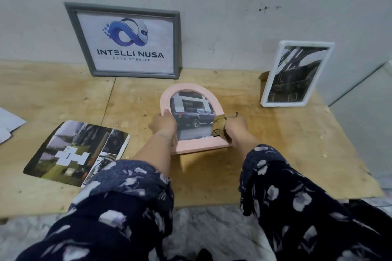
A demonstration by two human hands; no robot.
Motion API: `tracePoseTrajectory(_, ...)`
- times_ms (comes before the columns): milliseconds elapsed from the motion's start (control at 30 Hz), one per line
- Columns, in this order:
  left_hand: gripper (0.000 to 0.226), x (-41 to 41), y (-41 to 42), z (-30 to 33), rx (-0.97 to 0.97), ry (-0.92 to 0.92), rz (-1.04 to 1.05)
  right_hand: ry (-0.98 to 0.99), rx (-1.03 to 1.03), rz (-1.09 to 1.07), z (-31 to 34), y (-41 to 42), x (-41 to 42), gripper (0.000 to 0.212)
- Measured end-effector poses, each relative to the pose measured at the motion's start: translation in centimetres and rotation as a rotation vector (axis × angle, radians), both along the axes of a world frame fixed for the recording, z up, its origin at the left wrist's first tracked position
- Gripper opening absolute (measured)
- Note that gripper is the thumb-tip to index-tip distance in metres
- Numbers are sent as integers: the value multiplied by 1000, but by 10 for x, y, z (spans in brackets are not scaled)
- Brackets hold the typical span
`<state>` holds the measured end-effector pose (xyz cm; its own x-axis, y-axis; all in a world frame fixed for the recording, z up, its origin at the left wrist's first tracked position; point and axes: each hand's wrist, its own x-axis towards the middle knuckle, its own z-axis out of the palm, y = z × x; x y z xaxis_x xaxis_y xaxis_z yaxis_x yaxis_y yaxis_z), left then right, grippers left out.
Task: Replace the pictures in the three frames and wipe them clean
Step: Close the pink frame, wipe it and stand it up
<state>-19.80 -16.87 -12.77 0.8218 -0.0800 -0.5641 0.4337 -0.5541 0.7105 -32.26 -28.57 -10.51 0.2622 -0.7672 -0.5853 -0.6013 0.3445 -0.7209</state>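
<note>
While my left hand (164, 124) grips the pink arched frame (192, 121) mid-desk by its left edge, my right hand (234, 126), closed on a cloth (221, 126), wipes its glass; next, I'd judge, steady strokes across the pane.

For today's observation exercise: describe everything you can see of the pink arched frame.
The pink arched frame has a rounded top and straight base, looks like plastic, and holds a photo of a dark pickup truck. It is tilted up on the wooden table. The left hand grips its left edge; the right hand presses a brown cloth against its right side.
</note>
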Motion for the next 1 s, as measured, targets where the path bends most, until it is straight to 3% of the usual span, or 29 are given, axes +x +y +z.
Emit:
tracePoseTrajectory(167, 43, 21, 47, 20, -134, -64, 82, -1, -61, 141, 13, 29, 36, 33)
tracePoseTrajectory(400, 35, 83, 154, 33, -157, -256, 327, -45, -193, 435, 37, 90, 115, 26)
tracePoseTrajectory(567, 34, 115, 226, 37, -129, -293, 532, -118, -429, 602, 35, 125, 173, 27)
tracePoseTrajectory(733, 32, 144, 279, 46, -116, -307, 689, -92, -881, 964, 13, 152, 208, 48)
tracePoseTrajectory(867, 25, 162, 299, 49, -121, -317, 704, 228, -704, 1373, -20, 172, 209, 72)
tracePoseTrajectory(933, 22, 167, 300, 50, -112, -318, 682, 265, -619, 1391, -22, 177, 211, 77)
tracePoseTrajectory(1000, 19, 171, 291, 53, -127, -307, 648, 198, -509, 1343, -13, 177, 217, 62)
